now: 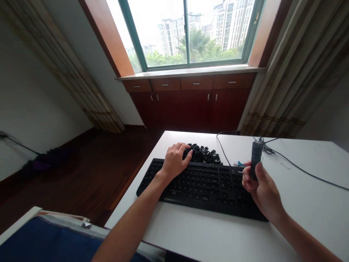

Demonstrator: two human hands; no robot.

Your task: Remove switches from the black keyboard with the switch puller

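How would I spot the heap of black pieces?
Find the white table, then the long black keyboard on it. The heap lies along the keyboard's far edge, by the left hand. Unlike that flat neighbour, it is a loose jumble of small pieces.

Two hands (174, 160); one keyboard (196, 185); four drawers (197, 80)

Worn on the head; faces forward and down across the flat-topped white desk (191, 225) from above the near edge. Set near the long black plastic keyboard (209, 185), framed low and slightly right of centre. Covers a wide field, past the far desk edge to the dark red wooden cabinets (188, 105) and green-framed glass window (187, 43), with beige patterned fabric curtains (305, 65) at both sides.
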